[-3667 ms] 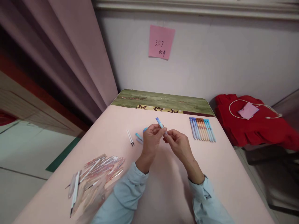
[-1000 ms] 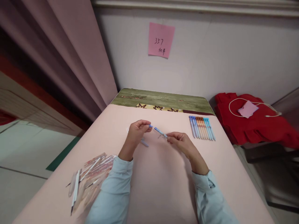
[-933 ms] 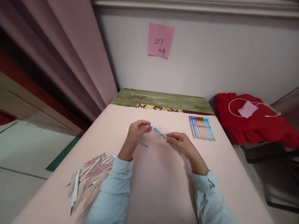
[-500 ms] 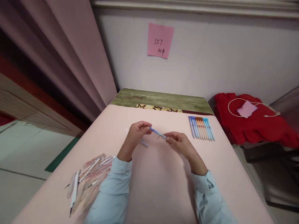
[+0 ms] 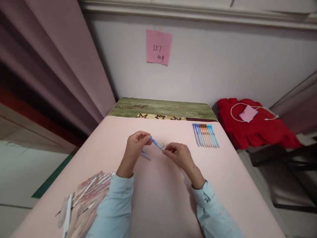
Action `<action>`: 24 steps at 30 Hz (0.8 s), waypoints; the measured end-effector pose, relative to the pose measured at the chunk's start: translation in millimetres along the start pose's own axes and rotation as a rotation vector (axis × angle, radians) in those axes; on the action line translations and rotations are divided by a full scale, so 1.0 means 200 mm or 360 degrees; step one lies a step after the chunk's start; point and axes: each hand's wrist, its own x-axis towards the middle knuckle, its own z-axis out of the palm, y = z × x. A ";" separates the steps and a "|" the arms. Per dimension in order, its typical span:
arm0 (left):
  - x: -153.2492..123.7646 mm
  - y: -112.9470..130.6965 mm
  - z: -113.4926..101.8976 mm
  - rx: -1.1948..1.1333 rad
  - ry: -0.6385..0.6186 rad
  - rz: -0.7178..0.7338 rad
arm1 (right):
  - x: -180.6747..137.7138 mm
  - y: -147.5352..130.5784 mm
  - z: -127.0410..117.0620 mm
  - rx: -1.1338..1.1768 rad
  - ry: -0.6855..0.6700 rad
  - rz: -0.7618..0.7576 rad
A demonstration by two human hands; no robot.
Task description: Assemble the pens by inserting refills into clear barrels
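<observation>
Over the middle of the table, my left hand (image 5: 135, 148) pinches the blue end of a slim pen (image 5: 156, 143) between thumb and fingers. My right hand (image 5: 182, 158) is closed on the pen's other, paler end, whose tip the fingers hide. A small clip-like piece sticks out beside the right fingertips, too blurred to make out. The pen slants down from left to right, held above the cloth. Partly behind my left hand, a pale blue pen barrel (image 5: 146, 155) lies on the table.
A neat row of pens (image 5: 206, 135) in blue, brown and turquoise lies at the right. Near my left forearm is a loose pile of refills and clear barrels (image 5: 85, 198). A red-covered seat (image 5: 257, 129) with a white cable stands beyond the table's right edge.
The head view has shifted a little, so the scene sits further left. Both hands still hold the pen, which now tilts more steeply. My right fingers have turned slightly around its end.
</observation>
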 end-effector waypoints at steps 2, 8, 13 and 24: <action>0.01 0.00 0.01 0.0013 0.0023 0.0006 | 0.00 -0.01 0.01 -0.0049 0.0046 -0.0011; 0.02 -0.01 0.02 0.0054 0.0177 0.0032 | 0.03 0.03 -0.02 0.0037 0.0300 0.0001; 0.03 0.01 0.01 0.0139 0.0154 -0.0012 | 0.07 0.14 -0.16 -0.0077 0.0749 0.0191; 0.02 0.08 -0.04 0.0174 0.0175 0.0006 | 0.21 0.28 -0.32 -0.0920 0.0702 0.0739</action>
